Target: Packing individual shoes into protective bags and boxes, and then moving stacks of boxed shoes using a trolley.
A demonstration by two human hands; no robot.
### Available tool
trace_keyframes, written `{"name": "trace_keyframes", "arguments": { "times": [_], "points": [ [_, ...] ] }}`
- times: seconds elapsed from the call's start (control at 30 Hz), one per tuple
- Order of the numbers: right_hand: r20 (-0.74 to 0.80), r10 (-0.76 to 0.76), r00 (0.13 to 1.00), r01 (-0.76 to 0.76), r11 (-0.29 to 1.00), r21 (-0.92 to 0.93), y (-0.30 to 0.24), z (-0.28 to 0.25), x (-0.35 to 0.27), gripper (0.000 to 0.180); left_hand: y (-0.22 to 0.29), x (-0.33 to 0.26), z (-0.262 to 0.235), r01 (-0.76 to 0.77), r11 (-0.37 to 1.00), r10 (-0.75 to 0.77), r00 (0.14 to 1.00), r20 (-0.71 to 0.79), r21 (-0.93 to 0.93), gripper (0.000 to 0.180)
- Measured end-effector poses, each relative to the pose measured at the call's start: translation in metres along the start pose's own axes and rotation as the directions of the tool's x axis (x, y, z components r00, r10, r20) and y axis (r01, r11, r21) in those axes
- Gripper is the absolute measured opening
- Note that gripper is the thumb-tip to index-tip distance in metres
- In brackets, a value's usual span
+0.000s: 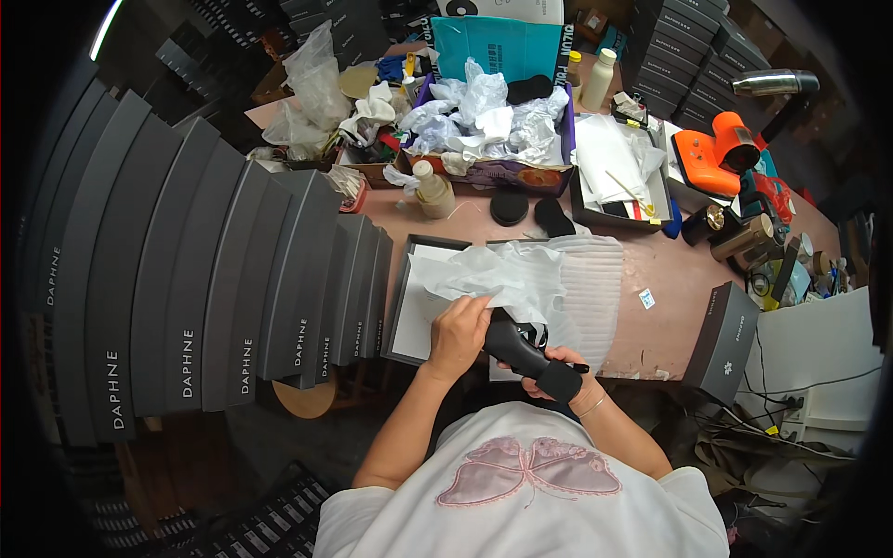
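Note:
My left hand pinches the edge of a crumpled sheet of white tissue paper. The paper lies over an open dark shoe box and hangs down to the toe of a black shoe. Around the shoe's middle and heel end, my right hand is closed, partly hidden behind it. The shoe is held tilted in front of my chest, its toe end beside my left fingers. Under the tissue's right side spreads a pleated white sheet.
Dark shoe boxes stand in a long row on the left. Behind the work spot are a bottle, black round pads and a carton of crumpled paper. An orange device stands at right, near a dark box lid.

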State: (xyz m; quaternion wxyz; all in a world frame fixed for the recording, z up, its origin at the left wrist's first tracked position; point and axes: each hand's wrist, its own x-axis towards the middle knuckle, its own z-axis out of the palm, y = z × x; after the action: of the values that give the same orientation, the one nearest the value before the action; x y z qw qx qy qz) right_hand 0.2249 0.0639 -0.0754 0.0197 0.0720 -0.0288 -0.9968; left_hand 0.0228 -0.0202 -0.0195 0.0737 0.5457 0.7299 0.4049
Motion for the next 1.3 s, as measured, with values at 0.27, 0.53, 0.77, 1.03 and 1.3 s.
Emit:
{"name": "trace_keyframes", "arguments": {
  "times": [0.27, 0.53, 0.77, 1.03, 1.3],
  "points": [
    [-0.41, -0.379, 0.83, 0.394, 0.918, -0.051, -0.013, -0.008, 0.022, 0.035, 0.051, -0.019, 0.006, -0.13, 0.965, 0.151, 0.986, 0.076, -0.23, 0.018],
    [-0.312, -0.73, 0.608, 0.588, 0.678, -0.441, -0.042, 0.019, 0.022, 0.03, 0.039, -0.023, 0.031, -0.317, 0.943, 0.323, 0.945, 0.058, -0.101, 0.025],
    [-0.175, -0.717, 0.674, 0.591, 0.666, -0.454, -0.05, -0.029, 0.002, 0.049, 0.036, -0.033, 0.045, 0.03, 0.943, -0.053, 0.997, -0.061, -0.331, 0.02],
    [0.169, -0.867, 0.469, 0.128, -0.123, -0.984, -0.029, -0.016, 0.025, 0.06, 0.04, -0.035, 0.037, -0.284, 0.942, 0.298, 0.953, 0.053, -0.18, 0.026],
    [0.451, -0.538, 0.712, -0.211, -0.777, -0.594, -0.035, 0.034, -0.015, 0.051, -0.001, -0.022, 0.028, 0.365, 0.251, -0.688, 0.719, 0.099, -0.897, 0.043]
  ]
}}
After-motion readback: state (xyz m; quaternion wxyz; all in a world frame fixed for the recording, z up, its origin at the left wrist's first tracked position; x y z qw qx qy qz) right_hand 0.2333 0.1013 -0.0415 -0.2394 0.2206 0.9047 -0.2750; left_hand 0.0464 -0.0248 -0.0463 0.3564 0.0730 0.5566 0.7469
